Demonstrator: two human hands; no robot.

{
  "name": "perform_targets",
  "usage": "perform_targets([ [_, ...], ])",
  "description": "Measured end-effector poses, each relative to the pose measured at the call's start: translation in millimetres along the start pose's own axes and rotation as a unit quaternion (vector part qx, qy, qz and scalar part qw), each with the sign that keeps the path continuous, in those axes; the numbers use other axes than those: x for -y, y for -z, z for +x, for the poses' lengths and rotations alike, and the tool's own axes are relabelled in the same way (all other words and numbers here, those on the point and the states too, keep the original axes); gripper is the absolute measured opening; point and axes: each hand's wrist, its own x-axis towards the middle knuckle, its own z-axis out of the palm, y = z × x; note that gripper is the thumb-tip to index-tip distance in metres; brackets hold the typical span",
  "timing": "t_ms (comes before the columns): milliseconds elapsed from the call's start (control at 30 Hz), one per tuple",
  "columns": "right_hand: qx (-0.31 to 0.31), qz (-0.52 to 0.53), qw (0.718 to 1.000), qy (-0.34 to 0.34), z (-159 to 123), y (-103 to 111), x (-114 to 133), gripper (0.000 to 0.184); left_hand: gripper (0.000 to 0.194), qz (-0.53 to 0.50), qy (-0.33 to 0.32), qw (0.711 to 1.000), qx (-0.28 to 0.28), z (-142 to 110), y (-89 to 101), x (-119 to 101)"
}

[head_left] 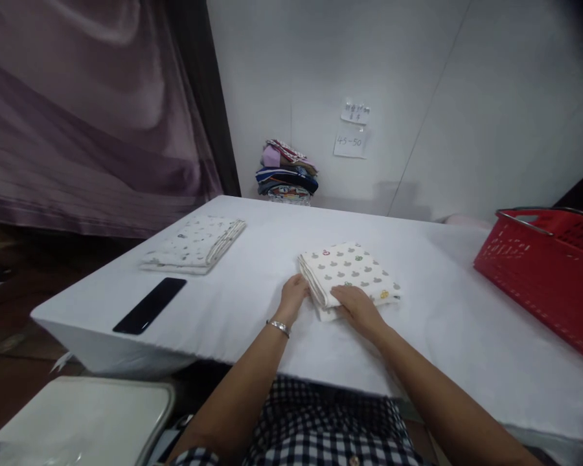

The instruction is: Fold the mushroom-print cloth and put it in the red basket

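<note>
A folded white cloth with small printed shapes point(352, 268) lies on the white table point(252, 304) in front of me. My left hand point(294, 292) rests against its left folded edge, fingers curled at the side of the cloth; a silver bracelet sits on that wrist. Flat on the near part of the cloth lies my right hand point(357, 305), fingers stretched out and pressing down. Neither hand lifts the cloth.
A second folded patterned cloth point(194, 244) lies at the table's far left, with a black phone point(149, 305) nearer me. A red plastic basket point(547, 272) stands at the right. A pile of folded clothes point(286, 171) sits by the back wall. A white chair seat point(87, 421) is lower left.
</note>
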Motion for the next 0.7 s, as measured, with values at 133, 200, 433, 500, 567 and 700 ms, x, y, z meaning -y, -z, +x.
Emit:
perform_targets([
  [133, -0.026, -0.006, 1.000, -0.002, -0.2, -0.5, 1.6, 0.040, 0.032, 0.013, -0.020, 0.999, -0.022, 5.0, -2.4, 0.7],
  [200, -0.024, -0.006, 1.000, -0.001, 0.2, -1.3, 3.8, 0.039, 0.028, -0.015, -0.014, 1.000, 0.013, 2.9, -4.3, -1.1],
  [433, 0.023, -0.006, 1.000, 0.005, 4.3, -6.1, 15.4, 0.050, 0.030, -0.105, 0.022, 0.990, 0.095, -7.0, -9.7, -17.2],
  [500, 0.028, -0.009, 1.000, -0.001, 4.6, -8.8, 17.0, 0.048, 0.027, -0.105, 0.043, 0.987, 0.118, -3.7, -9.0, -17.9],
  [567, 0.035, -0.012, 0.999, 0.001, 3.8, -11.6, 17.2, 0.047, 0.024, -0.104, 0.069, 0.983, 0.138, 1.9, -7.2, -17.3],
  [700, 0.030, -0.014, 0.999, 0.010, 2.3, -14.8, 16.7, 0.045, 0.022, -0.078, 0.092, 0.984, 0.132, 15.6, -6.9, -17.9],
])
